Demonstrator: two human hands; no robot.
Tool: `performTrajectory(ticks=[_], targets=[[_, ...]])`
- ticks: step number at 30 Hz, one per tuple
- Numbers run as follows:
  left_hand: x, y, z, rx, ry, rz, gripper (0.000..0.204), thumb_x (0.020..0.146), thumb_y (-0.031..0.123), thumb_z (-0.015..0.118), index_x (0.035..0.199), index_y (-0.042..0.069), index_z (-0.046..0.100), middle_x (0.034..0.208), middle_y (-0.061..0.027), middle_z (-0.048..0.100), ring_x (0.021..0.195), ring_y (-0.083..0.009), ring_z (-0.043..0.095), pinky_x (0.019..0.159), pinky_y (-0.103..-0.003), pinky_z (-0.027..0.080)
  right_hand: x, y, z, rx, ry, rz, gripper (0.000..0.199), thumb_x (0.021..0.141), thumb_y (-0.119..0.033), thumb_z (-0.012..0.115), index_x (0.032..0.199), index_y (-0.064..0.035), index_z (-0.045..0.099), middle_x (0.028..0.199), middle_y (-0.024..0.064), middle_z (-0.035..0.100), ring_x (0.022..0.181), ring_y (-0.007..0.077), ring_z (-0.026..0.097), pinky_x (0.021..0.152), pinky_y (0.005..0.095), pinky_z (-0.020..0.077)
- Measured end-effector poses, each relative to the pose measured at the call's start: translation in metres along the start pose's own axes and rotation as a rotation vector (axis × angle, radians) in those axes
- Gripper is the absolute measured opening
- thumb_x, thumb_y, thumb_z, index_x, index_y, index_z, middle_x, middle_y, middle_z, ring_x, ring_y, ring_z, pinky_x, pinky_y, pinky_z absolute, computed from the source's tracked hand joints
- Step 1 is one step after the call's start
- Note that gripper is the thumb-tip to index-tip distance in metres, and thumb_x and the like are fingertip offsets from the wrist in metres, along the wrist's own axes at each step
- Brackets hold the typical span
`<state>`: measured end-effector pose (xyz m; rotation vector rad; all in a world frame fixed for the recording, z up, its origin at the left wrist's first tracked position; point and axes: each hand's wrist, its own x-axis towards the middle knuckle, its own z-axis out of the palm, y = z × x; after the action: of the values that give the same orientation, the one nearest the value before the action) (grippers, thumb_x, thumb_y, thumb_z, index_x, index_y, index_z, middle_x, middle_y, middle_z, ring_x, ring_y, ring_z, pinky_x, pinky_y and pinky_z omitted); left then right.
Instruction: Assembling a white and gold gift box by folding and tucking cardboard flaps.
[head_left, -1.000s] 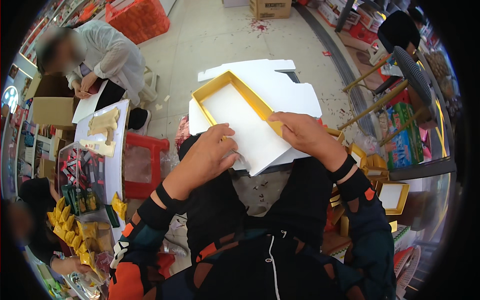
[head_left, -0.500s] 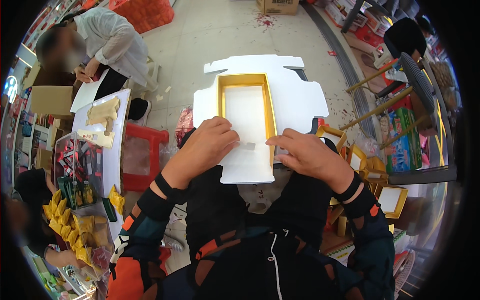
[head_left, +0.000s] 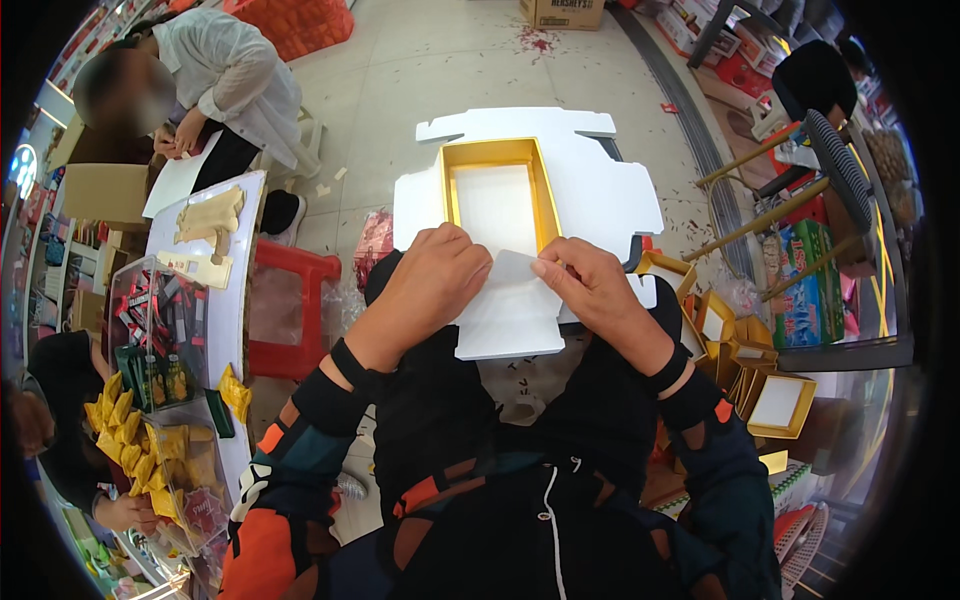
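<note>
A flat white die-cut box blank (head_left: 530, 210) with a gold-rimmed tray (head_left: 497, 200) set in its middle is held above the lap, over the tiled floor (head_left: 440, 70), its near flap (head_left: 512, 310) being folded between both hands. The left hand (head_left: 430, 285) is closed on the flap's left edge, fingers curled over the card; the right hand (head_left: 590, 285) is pinched on its right edge, thumb on top. For a clean crease, the fold is best pressed along the scored line evenly from both sides, with the tray kept square against the blank so that the flap does not skew. To the right, a heap of finished gold-edged trays (head_left: 745, 370) lies by the knee. To the left, a red stool (head_left: 285, 310) stands beside a white counter (head_left: 235, 300), on which clear bins of yellow-wrapped sweets (head_left: 150, 450) are ranged along the near end. At the counter's far end, a seated person in a pale shirt (head_left: 235, 75) is bent over a white sheet (head_left: 180, 180).
</note>
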<state>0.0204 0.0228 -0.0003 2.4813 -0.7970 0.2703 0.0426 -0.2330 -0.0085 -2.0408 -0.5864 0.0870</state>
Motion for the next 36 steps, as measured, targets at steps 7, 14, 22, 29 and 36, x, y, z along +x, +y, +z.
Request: performTrajectory(ticks=[7,14,22,29,36], targets=[[-0.002,0.007,-0.004,-0.125,0.041,-0.077,0.027,0.087,0.015,0.079,0.110,0.005,0.068,0.116,-0.0145,0.069,0.122,-0.0379,0.060,0.108,-0.047,0.045,-0.002,0.004,0.007,0.080,0.021,0.087,0.024,0.105,-0.025,0.067,0.097,-0.0025,0.066,0.077,0.0090,0.058,0.069,0.0185,0.052,0.065,0.0332,0.0443],[0.000,0.005,0.014,-0.173,0.112,-0.149,0.029,0.087,0.016,0.078,0.111,0.003,0.067,0.122,-0.0183,0.068,0.125,-0.0406,0.059,0.109,-0.047,0.045,-0.002,0.000,0.010,0.211,0.001,0.162,0.025,0.106,-0.025,0.067,0.097,-0.0021,0.064,0.078,0.0027,0.055,0.074,0.0111,0.049,0.068,0.0291,0.0436],[0.003,0.010,0.026,0.153,0.093,-0.099,0.029,0.080,0.013,0.076,0.100,-0.004,0.063,0.114,-0.0239,0.066,0.119,-0.0429,0.061,0.106,-0.049,0.047,-0.002,-0.001,0.016,0.201,0.000,0.165,0.025,0.107,-0.025,0.066,0.098,-0.0021,0.064,0.079,0.0021,0.056,0.075,0.0107,0.049,0.069,0.0285,0.0446],[-0.002,0.001,0.013,0.024,0.050,-0.095,0.021,0.082,0.012,0.075,0.095,0.000,0.065,0.115,-0.0195,0.067,0.129,-0.0422,0.059,0.112,-0.049,0.044,-0.002,0.005,0.017,0.210,0.046,0.171,0.024,0.108,-0.025,0.064,0.100,-0.0023,0.063,0.078,0.0024,0.056,0.074,0.0106,0.049,0.068,0.0289,0.0452],[-0.013,-0.006,-0.011,-0.618,-0.014,-0.248,0.010,0.098,0.014,0.071,0.106,0.009,0.070,0.140,-0.0093,0.063,0.150,-0.0328,0.045,0.120,-0.044,0.037,-0.002,0.002,0.014,0.189,0.039,0.232,0.024,0.108,-0.024,0.064,0.100,-0.0018,0.062,0.076,0.0024,0.054,0.074,0.0107,0.049,0.068,0.0295,0.0449]])
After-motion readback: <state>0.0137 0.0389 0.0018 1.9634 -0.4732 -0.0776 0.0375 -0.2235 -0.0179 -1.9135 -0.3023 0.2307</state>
